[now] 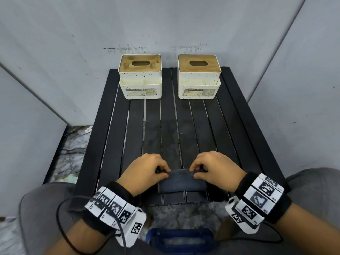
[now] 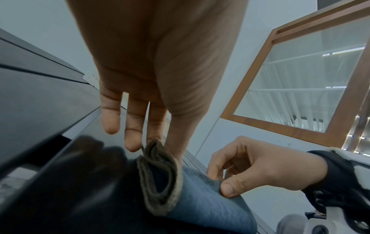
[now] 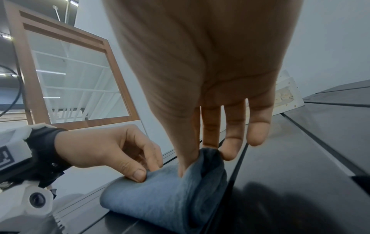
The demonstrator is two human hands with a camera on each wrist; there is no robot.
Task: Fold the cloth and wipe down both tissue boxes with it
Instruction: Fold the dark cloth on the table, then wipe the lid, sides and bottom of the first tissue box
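A blue-grey cloth [image 1: 182, 183] lies folded in several layers near the front edge of the black slatted table [image 1: 117, 137]. My left hand [image 1: 149, 168] pinches the cloth's far left corner between thumb and fingers; the folded layers [image 2: 160, 175] show in the left wrist view. My right hand [image 1: 213, 167] pinches the far right corner [image 3: 208, 159]. Two cream speckled tissue boxes with wooden lids stand at the table's far end: the left box [image 1: 140, 77] and the right box [image 1: 199, 77], side by side and apart.
Grey walls close in the table on three sides. A marble-patterned floor [image 1: 73, 150] shows to the left. A blue object [image 1: 180, 240] sits below the table's front edge between my knees. A wood-framed window [image 2: 312, 79] is behind me.
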